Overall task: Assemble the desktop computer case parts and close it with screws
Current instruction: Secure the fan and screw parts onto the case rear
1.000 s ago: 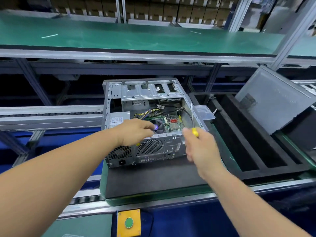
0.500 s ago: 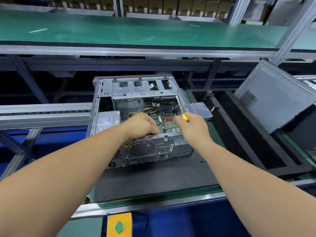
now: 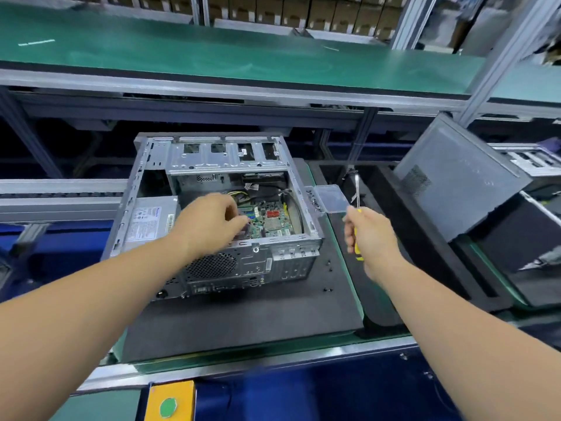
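On the dark foam mat (image 3: 243, 323), left hand (image 3: 209, 226) pinches inside the open grey metal computer case (image 3: 218, 214), right hand (image 3: 372, 235) fisted round a yellow-handled screwdriver (image 3: 357, 205).

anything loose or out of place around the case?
Yes: a few small dark screws lie scattered on the black mat right of the open computer case, not in the clear plastic box. Case side panel leans off to the right, unfitted.

A: Background stuff? Long green shelf (image 3: 212, 56) up top, cardboard boxes (image 3: 273, 13) behind it.
B: Yellow box with green button (image 3: 168, 402) at bottom edge. Black foam tray (image 3: 425, 238) right.
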